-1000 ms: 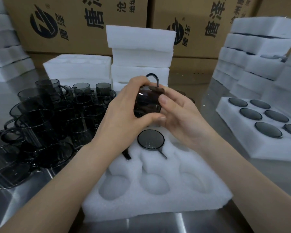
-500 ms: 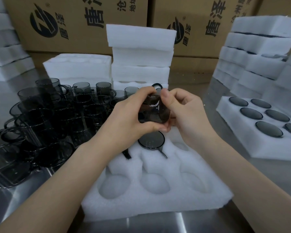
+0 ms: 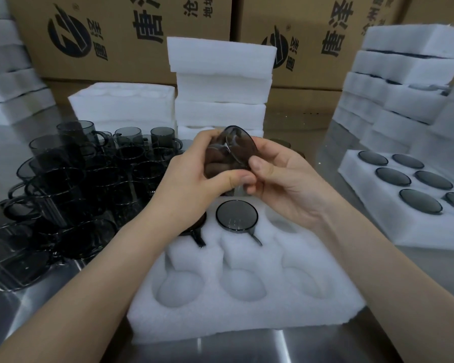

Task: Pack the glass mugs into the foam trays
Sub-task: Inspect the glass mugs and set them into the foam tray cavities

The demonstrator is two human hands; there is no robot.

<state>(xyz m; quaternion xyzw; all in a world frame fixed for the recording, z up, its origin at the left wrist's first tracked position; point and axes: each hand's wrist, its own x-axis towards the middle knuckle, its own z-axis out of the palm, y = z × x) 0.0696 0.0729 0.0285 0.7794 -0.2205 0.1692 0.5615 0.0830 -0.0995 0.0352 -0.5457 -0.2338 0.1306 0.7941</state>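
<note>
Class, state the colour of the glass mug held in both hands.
Dark smoky grey, see-through: the mug, shown best, and only, in the head view.

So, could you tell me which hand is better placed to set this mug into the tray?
Probably the right hand: it holds the mug just above the empty back-right pocket, while the left hand hangs over a filled one.

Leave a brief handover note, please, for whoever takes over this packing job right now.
Hands: left hand and right hand both grip one smoky dark glass mug, tilted above the white foam tray.
Done: two seated mugs in that tray; the filled foam tray at right shows six.
To do: seat the held mug; at least four pockets show empty; the loose mugs at left wait.
</note>
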